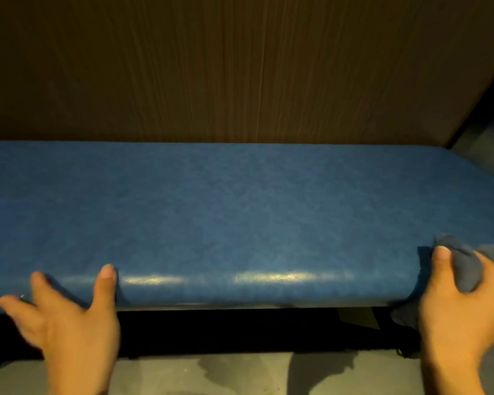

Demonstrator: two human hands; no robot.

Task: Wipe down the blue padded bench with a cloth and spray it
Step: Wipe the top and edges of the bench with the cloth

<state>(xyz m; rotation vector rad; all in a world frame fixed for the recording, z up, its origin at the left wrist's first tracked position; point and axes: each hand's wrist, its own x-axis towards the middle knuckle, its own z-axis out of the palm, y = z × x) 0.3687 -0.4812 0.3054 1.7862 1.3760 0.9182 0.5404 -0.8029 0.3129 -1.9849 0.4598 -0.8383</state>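
The blue padded bench runs across the whole view, its rounded front edge catching the light. My left hand rests at the bench's front edge on the left, fingers spread, holding nothing. My right hand is at the front edge on the far right, closed around a bunched blue-grey cloth that presses on the bench surface. No spray bottle is in view.
A dark brown wood-grain wall panel stands directly behind the bench. Below the bench is dark shadow and a grey floor with a damp-looking patch. The bench's right end curves off near the frame's right edge.
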